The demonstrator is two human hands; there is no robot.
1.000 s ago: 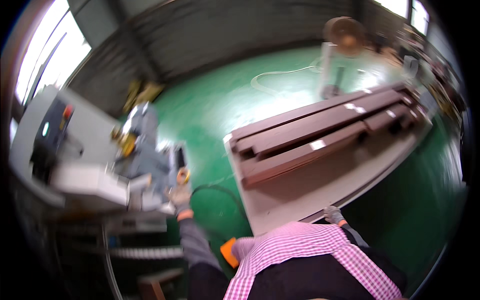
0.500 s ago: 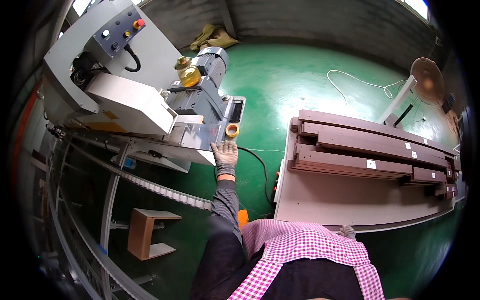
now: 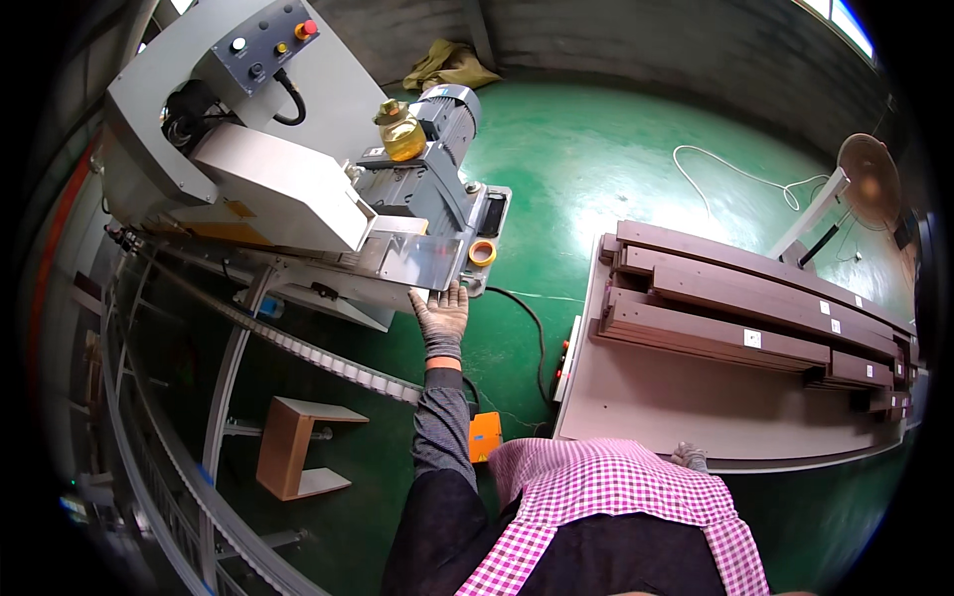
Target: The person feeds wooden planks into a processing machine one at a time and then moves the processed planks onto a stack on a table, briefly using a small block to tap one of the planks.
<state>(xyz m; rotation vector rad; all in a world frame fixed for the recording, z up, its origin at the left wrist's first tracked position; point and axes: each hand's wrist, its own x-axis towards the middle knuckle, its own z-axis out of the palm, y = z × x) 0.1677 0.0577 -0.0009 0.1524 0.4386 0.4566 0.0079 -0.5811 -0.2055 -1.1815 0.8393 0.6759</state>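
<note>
My left hand (image 3: 441,314), in a grey-and-pale work glove, is stretched forward with its fingers spread. Nothing shows in it. Its fingertips are at the front edge of a clear plate (image 3: 429,262) on the grey machine (image 3: 283,189); whether they touch it I cannot tell. A roll of yellow tape (image 3: 482,253) lies just beyond the fingers, on the machine's base. My right hand (image 3: 689,457), also gloved, is at the near edge of a large pale board (image 3: 656,397). The checked apron and the board edge hide most of its fingers.
Brown boards (image 3: 735,298) lie stacked on the pale board. A jar of yellow liquid (image 3: 402,137) stands by the motor (image 3: 449,114). A roller track (image 3: 328,360) curves at left, near an orange box (image 3: 485,437) on the floor. A round fan (image 3: 868,179) stands far right.
My left hand has drawn back slightly from the machine's edge, its fingers spreading wider. The view has shifted, so machine and boards appear farther right. My right hand stays at the board's edge.
</note>
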